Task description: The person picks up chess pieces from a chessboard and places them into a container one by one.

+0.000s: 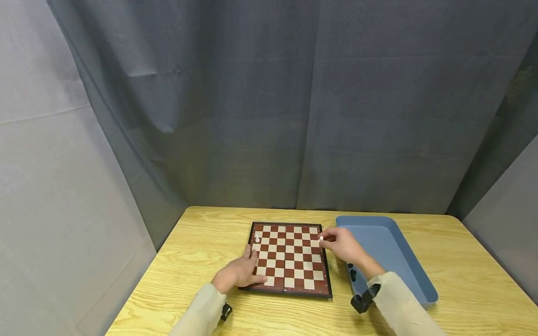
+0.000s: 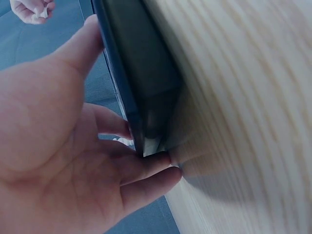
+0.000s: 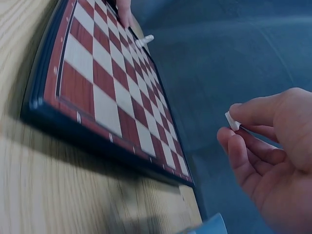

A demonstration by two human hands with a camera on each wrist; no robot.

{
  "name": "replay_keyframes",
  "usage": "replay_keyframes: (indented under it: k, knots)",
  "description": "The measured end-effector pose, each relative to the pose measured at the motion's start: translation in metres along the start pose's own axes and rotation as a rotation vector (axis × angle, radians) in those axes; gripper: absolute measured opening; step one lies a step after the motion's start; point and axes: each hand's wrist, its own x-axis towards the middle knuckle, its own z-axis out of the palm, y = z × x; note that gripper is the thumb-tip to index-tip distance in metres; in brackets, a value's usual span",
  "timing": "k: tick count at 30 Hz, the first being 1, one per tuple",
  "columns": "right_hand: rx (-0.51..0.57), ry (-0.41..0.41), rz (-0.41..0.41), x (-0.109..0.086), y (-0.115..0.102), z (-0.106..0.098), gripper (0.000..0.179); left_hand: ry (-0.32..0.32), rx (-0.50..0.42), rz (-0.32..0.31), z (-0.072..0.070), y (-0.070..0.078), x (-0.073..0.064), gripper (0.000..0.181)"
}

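Observation:
A brown-and-cream chessboard [image 1: 290, 259] with a dark rim lies on the table. My left hand [image 1: 241, 270] rests at its near left corner, thumb and index finger on the top; in the left wrist view other fingers [image 2: 151, 190] reach down beside the edge to the table. One white chess piece [image 1: 257, 239] stands on the board's left side, beyond that hand. Above the board's right edge my right hand [image 1: 346, 245] pinches another white chess piece [image 3: 233, 121] between thumb and fingertips. The grip hides part of this piece, so its exact kind cannot be told.
A blue-grey tray [image 1: 414, 266] stands right of the board, under my right forearm. Small dark items [image 1: 352, 273] show near its left edge, partly hidden by the arm. Grey curtains [image 1: 252, 116] hang behind the wooden table [image 1: 180, 247].

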Motion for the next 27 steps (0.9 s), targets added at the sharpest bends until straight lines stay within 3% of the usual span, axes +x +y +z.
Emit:
replay_keyframes:
  k: [6,16,27]
  knots:
    - [-0.002,0.027,-0.011,-0.008,0.012,-0.015,0.01,-0.01,-0.003,0.003,0.0,0.001,0.0,0.089]
    - [-0.033,0.055,0.044,-0.021,0.031,-0.036,0.01,-0.007,0.011,0.006,0.001,0.0,0.0,0.089]
    - [-0.056,0.019,0.109,-0.034,0.044,-0.054,0.008,-0.007,0.006,0.007,0.0,0.0,0.0,0.089]
